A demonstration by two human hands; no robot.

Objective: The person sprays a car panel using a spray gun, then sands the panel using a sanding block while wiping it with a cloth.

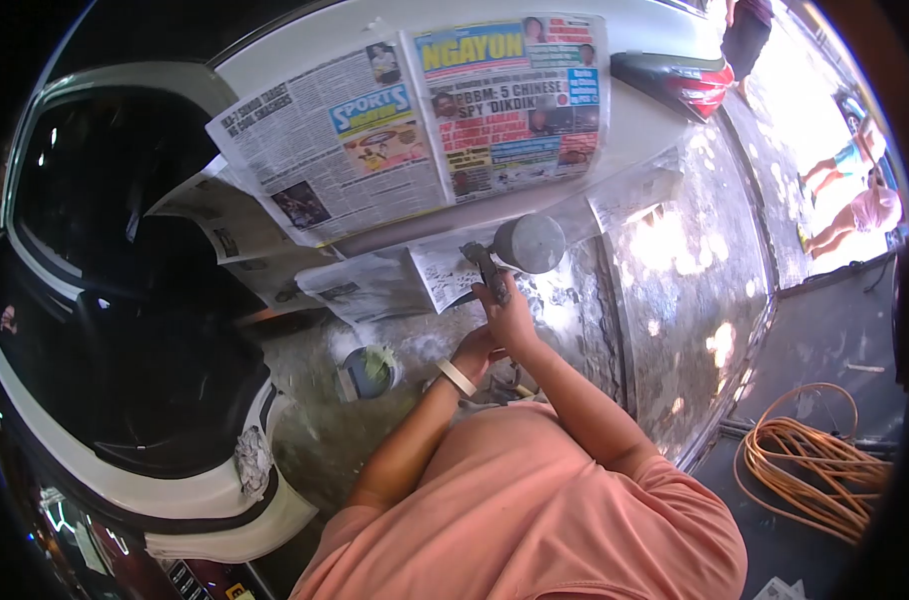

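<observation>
My right hand (510, 310) is wrapped round the handle of a spray gun (487, 265), which has a round grey cup (533, 244) on it. The gun is in front of newspaper sheets (375, 285) along the lower edge of a light car panel (665, 120). Just below and left of it is my left hand (478, 350), its fingers curled near my right wrist; whatever it holds, if anything, is hidden. A pale band circles the left wrist.
A container (370, 372) stands on the ground at the left. Coiled orange hose (815, 460) lies at the right. A dark car window (125, 180) fills the left side. People stand at the upper right, one beside the tail light (710, 88).
</observation>
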